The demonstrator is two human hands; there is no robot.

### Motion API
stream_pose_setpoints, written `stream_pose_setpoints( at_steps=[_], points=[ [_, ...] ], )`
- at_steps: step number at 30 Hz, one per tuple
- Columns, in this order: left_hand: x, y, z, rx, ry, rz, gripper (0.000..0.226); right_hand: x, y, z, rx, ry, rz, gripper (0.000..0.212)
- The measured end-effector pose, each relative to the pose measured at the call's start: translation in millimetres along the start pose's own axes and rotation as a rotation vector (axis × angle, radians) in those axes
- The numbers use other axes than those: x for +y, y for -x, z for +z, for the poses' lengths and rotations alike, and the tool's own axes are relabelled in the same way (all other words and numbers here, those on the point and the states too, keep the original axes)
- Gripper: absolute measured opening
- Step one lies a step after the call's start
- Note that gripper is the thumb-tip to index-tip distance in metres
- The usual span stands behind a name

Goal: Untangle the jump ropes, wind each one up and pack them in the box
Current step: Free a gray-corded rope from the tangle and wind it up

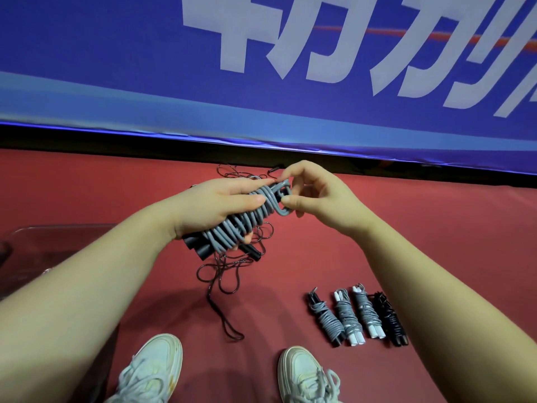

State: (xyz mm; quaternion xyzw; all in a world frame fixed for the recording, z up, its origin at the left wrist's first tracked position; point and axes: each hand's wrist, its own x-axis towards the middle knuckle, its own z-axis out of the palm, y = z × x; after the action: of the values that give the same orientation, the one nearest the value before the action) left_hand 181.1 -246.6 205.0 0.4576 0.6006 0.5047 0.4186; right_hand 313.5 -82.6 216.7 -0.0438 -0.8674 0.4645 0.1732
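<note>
Head view: my left grip [220, 207] clamps the coiled grey plastic jump rope [241, 225] above the red floor [87, 199]; my right grip [316, 196] pinches its end loop. Light, springy, I judge: hold mid-coil.

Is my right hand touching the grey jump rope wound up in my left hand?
Touching. The head view shows the right hand pinching the end loop of the grey wound jump rope, while the left hand grips it.
</note>
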Motion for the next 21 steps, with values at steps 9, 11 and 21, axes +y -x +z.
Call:
stream_pose_setpoints(
  at_steps=[9, 11, 21],
  points=[
    [7, 3, -7, -0.041, 0.260, -0.002, 0.048, -3, -4, 11, 0.121, -0.118, -0.161, 0.022],
    [10, 3, -4, -0.027, 0.250, 0.016, 0.043, -7, -6, 11, 0.143, -0.078, -0.187, 0.023],
    [23, -1, 10, 0.129, -0.258, 0.151, 0.025, -7, -4, 13, 0.329, -0.049, -0.220, 0.025]
  ],
)
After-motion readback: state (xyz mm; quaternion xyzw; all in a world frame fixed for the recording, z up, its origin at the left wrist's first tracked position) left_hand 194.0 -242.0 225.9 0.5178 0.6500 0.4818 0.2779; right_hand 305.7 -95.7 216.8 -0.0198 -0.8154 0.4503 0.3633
